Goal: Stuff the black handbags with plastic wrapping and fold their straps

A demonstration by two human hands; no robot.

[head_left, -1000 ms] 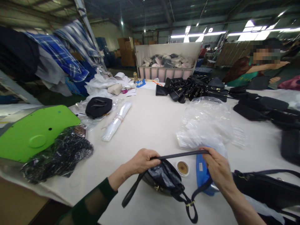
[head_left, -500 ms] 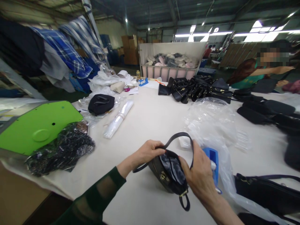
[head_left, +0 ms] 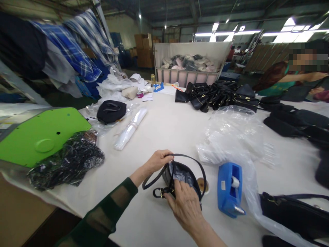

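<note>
A small black handbag (head_left: 167, 176) stands on the table in front of me, its top open and a grey crinkled filling (head_left: 183, 174) showing inside. My left hand (head_left: 158, 162) is closed on the bag's far left rim and strap. Over the near rim lies my right hand (head_left: 187, 202), fingers dipping into the opening and thumb outside by the gold buckle, so it grips the bag's front edge. The thin black strap (head_left: 189, 156) arches over the opening. Beside the bag, partly behind the strap, is a small round container with brown contents (head_left: 202, 185).
A blue tape dispenser (head_left: 223, 197) stands right of the bag. Clear plastic bags (head_left: 231, 133) lie beyond it. Black bags (head_left: 213, 96) are heaped at the back. Rolled plastic (head_left: 131, 129) and a green panel (head_left: 43, 133) are leftward. A co-worker's arm (head_left: 295, 79) shows at right.
My right hand has moved from the bag's right side leftward onto its front rim, fingers now inside. The bag has been turned, and its buckled tab now points left. The tape dispenser is uncovered.
</note>
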